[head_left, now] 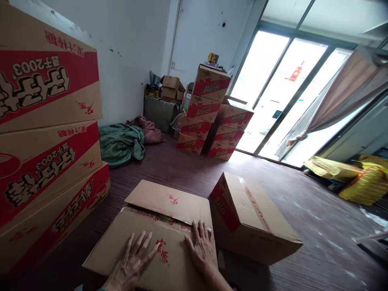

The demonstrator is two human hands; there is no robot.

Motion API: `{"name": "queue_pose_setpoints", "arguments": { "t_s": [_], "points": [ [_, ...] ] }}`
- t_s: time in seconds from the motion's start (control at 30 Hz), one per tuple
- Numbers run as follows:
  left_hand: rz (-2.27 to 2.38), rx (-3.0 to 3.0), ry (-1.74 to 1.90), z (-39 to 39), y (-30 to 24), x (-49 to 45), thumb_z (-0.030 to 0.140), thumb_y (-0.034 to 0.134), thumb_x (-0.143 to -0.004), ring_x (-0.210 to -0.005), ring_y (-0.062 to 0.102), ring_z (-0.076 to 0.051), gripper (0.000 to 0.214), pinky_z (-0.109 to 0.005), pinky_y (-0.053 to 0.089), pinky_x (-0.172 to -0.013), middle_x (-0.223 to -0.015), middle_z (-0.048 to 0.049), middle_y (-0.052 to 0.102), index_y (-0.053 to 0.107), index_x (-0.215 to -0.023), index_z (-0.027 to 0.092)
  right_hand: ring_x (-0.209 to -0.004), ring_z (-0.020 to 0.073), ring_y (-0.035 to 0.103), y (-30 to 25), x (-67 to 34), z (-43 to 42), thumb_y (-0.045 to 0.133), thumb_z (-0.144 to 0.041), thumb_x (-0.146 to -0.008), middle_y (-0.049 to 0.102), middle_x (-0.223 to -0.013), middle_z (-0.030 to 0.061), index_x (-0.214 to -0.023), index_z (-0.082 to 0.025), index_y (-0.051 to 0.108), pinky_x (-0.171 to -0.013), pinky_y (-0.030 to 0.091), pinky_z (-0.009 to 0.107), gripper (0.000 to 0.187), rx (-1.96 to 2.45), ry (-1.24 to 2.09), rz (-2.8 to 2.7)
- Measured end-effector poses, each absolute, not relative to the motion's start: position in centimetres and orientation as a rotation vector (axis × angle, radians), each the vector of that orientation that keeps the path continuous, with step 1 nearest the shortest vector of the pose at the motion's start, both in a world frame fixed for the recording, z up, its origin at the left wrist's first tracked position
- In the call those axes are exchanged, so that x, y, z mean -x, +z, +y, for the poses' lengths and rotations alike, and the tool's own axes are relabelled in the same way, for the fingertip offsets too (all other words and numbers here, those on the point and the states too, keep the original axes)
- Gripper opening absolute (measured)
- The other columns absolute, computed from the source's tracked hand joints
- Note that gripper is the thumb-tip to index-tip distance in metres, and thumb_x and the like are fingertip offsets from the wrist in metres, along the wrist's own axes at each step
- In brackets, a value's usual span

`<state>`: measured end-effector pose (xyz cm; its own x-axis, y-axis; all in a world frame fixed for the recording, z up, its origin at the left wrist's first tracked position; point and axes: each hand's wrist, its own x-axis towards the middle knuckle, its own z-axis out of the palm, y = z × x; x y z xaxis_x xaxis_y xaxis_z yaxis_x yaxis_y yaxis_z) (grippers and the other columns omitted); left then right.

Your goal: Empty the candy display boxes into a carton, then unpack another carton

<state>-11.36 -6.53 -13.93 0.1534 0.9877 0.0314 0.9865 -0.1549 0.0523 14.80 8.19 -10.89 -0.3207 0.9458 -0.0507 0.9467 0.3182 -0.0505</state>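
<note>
In front of me stands a brown cardboard box (169,266) with red characters printed on its top. Its near flap is folded down, while the far flap (188,206) slants up and leaves a dark gap between the two. Something green shows in that gap, too little to name. My left hand (133,256) lies on the near flap with its fingers spread. At the right end of the gap rests my right hand (202,244), flat, its fingertips reaching the far flap's edge. Neither hand grips anything.
A taped box (257,214) sits close on the right. Red-printed cartons (48,161) are stacked high at left. More cartons (203,109) stand at the back near glass doors (273,97). Green cloth (124,141) lies by the wall; yellow sacks (363,182) lie at right.
</note>
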Motion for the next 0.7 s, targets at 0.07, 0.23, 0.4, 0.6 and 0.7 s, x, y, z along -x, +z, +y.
{"name": "queue_pose_setpoints", "arguments": {
  "t_s": [0.07, 0.23, 0.4, 0.6, 0.7],
  "points": [
    [2.061, -2.407, 0.131, -5.9, -14.7, 11.5, 0.025, 0.069, -0.068, -0.147, 0.02, -0.039, 0.098, -0.067, -0.002, -0.115, -0.159, -0.0096, 0.027, 0.017, -0.149, 0.045, -0.15, 0.0284, 0.012, -11.5, -14.6, 8.4, 0.018, -0.073, -0.09, 0.018, -0.162, 0.0072, -0.154, -0.028, 0.027, -0.119, 0.008, 0.054, 0.079, -1.866, -0.097, 2.552],
    [2.008, -2.497, 0.199, -4.3, -15.1, 12.6, 0.025, 0.066, -0.068, -0.147, 0.018, -0.04, 0.101, -0.069, -0.006, -0.113, -0.161, -0.0106, 0.022, 0.013, -0.152, 0.042, -0.15, 0.0288, 0.014, -10.5, -13.3, 11.8, 0.016, -0.069, -0.093, 0.019, -0.162, 0.0086, -0.153, -0.032, 0.029, -0.115, 0.009, 0.06, 0.072, -1.946, -0.122, 2.502],
    [1.998, -2.379, 0.003, 0.4, -13.0, 13.3, 0.018, 0.065, -0.063, -0.148, 0.013, -0.039, 0.106, -0.07, -0.008, -0.111, -0.163, -0.0082, 0.016, 0.014, -0.151, 0.044, -0.15, 0.0287, 0.013, -10.5, -12.5, 17.2, 0.016, -0.066, -0.095, 0.019, -0.162, 0.0086, -0.153, -0.034, 0.027, -0.113, 0.007, 0.062, 0.067, -1.947, -0.139, 2.474],
    [1.975, -2.427, 0.118, 11.7, -12.6, 13.3, 0.041, 0.071, -0.069, -0.149, 0.009, -0.038, 0.102, -0.067, -0.009, -0.112, -0.164, -0.0118, 0.014, 0.013, -0.153, 0.039, -0.149, 0.03, 0.012, -10.1, -12.1, 29.6, 0.015, -0.068, -0.094, 0.022, -0.162, 0.0067, -0.152, -0.034, 0.028, -0.114, 0.006, 0.064, 0.069, -1.868, -0.122, 2.537],
    [1.927, -2.455, 0.081, 18.9, -12.2, 14.3, 0.045, 0.074, -0.066, -0.149, 0.008, -0.039, 0.106, -0.069, -0.01, -0.11, -0.164, -0.0136, 0.013, 0.014, -0.154, 0.038, -0.148, 0.0405, 0.003, -9.2, -11.3, 36.3, 0.019, -0.075, -0.089, 0.024, -0.161, 0.0059, -0.152, -0.035, 0.03, -0.109, 0.002, 0.073, 0.075, -1.951, -0.174, 2.499]
  ]
}}
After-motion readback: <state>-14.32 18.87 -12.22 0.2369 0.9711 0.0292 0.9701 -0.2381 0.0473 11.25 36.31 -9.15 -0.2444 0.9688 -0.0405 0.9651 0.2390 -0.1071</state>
